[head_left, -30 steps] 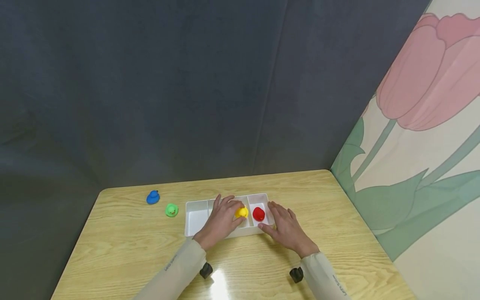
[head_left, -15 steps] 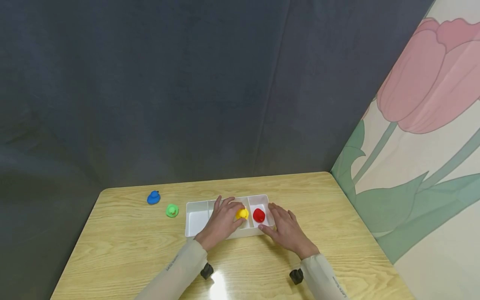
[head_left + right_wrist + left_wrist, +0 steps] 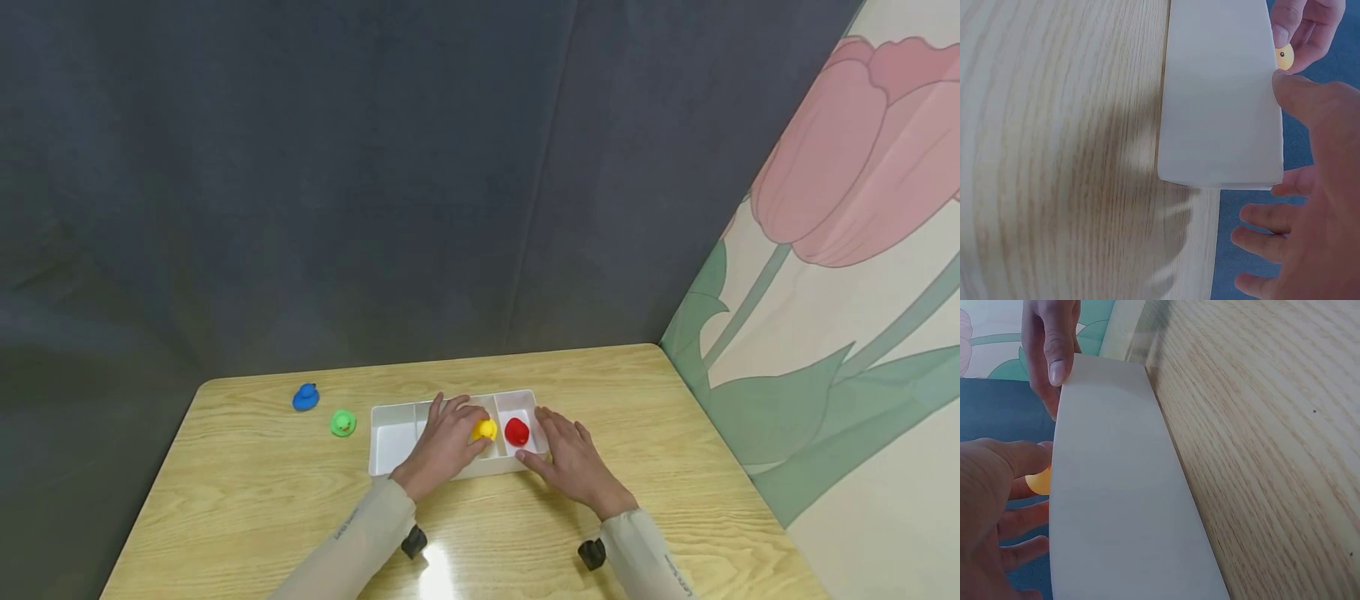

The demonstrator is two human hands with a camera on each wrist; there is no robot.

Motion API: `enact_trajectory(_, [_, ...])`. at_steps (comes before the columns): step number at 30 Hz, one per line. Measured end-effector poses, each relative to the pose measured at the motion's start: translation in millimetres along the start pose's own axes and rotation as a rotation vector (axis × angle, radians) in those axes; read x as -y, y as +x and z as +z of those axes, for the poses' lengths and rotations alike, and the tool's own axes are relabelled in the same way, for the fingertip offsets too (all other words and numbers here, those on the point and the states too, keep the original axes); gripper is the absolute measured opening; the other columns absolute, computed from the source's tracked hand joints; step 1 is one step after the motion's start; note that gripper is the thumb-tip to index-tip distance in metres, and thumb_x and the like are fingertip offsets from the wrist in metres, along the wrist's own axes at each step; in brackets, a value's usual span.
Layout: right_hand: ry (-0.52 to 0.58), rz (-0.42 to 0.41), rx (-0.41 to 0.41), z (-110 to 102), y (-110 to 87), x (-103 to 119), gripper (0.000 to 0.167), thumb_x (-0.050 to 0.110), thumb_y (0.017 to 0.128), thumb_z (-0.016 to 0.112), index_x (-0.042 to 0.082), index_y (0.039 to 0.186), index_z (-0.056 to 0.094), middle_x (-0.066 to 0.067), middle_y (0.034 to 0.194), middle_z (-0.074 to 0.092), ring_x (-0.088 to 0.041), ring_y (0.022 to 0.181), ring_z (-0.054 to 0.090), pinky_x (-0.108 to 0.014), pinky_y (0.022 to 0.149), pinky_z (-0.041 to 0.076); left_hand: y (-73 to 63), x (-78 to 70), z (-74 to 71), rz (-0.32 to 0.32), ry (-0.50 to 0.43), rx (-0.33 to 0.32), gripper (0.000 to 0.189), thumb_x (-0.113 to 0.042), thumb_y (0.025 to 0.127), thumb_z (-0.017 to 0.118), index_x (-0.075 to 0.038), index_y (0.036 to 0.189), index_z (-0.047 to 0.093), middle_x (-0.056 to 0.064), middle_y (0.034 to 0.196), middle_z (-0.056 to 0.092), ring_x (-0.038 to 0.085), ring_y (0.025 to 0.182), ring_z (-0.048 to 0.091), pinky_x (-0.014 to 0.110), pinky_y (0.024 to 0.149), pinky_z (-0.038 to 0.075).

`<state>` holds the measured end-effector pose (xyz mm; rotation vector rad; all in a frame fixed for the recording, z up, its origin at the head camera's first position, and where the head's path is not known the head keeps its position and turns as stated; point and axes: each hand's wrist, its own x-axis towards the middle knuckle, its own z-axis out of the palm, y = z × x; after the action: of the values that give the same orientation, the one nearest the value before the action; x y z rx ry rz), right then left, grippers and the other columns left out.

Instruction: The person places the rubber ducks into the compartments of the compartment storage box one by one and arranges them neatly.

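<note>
Fingers of the left hand [image 3: 444,440] are pinching a yellow toy duck [image 3: 487,429] at a compartment of the white divided tray [image 3: 393,446] — the one adjoining the right-end section. The right hand [image 3: 572,464] is touching the front rim with its thumb, fingers apart. A red toy [image 3: 517,432] is occupying the right-end section. Leftward on the table [image 3: 247,500], a green toy duck [image 3: 342,423] is resting — a blue toy duck [image 3: 305,397] sitting farther back.

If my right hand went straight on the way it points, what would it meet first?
Most likely the right end of the white tray: the right hand points in over that corner. Depth is unclear; if its fingers clear the rim, they may pass above it.
</note>
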<state>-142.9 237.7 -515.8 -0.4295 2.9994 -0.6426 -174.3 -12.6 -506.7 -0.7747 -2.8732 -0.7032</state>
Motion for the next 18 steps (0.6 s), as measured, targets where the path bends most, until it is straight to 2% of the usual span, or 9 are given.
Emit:
enact_trajectory(10, [-0.006,-0.01,-0.014,-0.3,-0.3,-0.2,0.084,0.056,0.102,0.064,0.001,0.161,0.041,-0.023,0.165,0.047,-0.046,0.153,0.044,-0.075,0.125,0.029,-1.4,4.5,-1.6,-0.02,0.044,-0.031,0.032,-0.029,0.097,0.08,-0.017,0.126,0.072,0.005,0.144,0.069,0.034,0.146,0.053,0.07,0.127,0.028])
enact_trajectory(15, [-0.001,-0.002,-0.018,-0.5,-0.6,0.0,0.084,0.055,0.101,0.067,0.001,0.16,0.042,-0.023,0.164,0.048,-0.047,0.152,0.045,-0.075,0.124,0.029,-1.7,7.3,-3.7,-0.024,0.062,-0.032,0.021,-0.026,0.097,0.081,-0.016,0.115,0.076,0.01,0.151,0.061,0.036,0.149,0.048,0.071,0.127,0.027])
enact_trajectory(18, [0.002,0.003,-0.015,-0.1,-0.7,0.1,0.083,0.054,0.1,0.068,0.002,0.16,0.042,-0.023,0.164,0.048,-0.047,0.152,0.045,-0.075,0.125,0.029,-1.8,8.2,-3.5,-0.015,0.068,-0.012,0.016,-0.026,0.094,0.083,-0.017,0.107,0.079,0.016,0.159,0.053,0.041,0.154,0.041,0.072,0.127,0.025])
